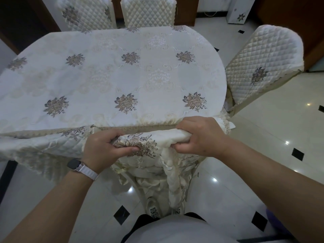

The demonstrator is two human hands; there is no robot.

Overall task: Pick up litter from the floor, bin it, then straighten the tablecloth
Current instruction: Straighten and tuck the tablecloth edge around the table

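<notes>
Head view, left hand [107, 146], right hand [198, 137] gripping bunched tablecloth [112, 76]; fingertips buried in folds

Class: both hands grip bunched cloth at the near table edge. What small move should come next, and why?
Probably pull the bunched cloth down and apart to flatten it: left hand and right hand both grip it crumpled at the near edge, while the tablecloth top already lies smooth.
</notes>
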